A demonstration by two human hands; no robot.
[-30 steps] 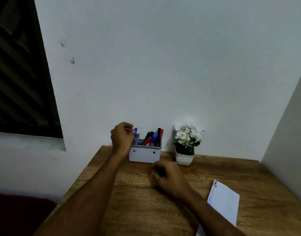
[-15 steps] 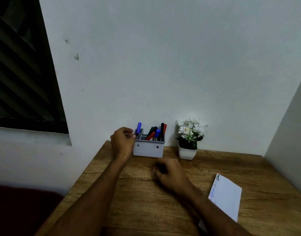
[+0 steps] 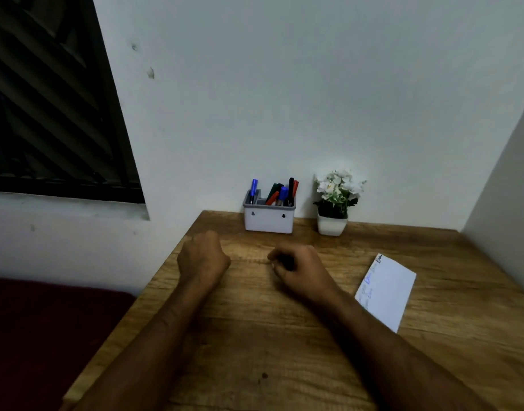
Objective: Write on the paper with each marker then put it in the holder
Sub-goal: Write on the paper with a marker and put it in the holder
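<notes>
A white-and-grey holder [image 3: 269, 220] stands at the table's back edge against the wall. A blue marker [image 3: 253, 190] stands alone in its left slot; several green, red, blue and black markers [image 3: 282, 193] fill the right part. My left hand [image 3: 203, 260] rests on the table in front of the holder, fingers curled, holding nothing. My right hand [image 3: 299, 267] lies beside it, curled too; I see nothing clearly in it. A white paper [image 3: 386, 290] with blue and black writing lies to the right of my right forearm.
A small white pot of white flowers [image 3: 334, 203] stands just right of the holder. The wooden table [image 3: 254, 336] meets a white wall behind and another wall on the right. A dark window is at the upper left.
My left hand let go of the blue marker in the holder's left slot and drew back onto the table. My right hand stayed in place.
</notes>
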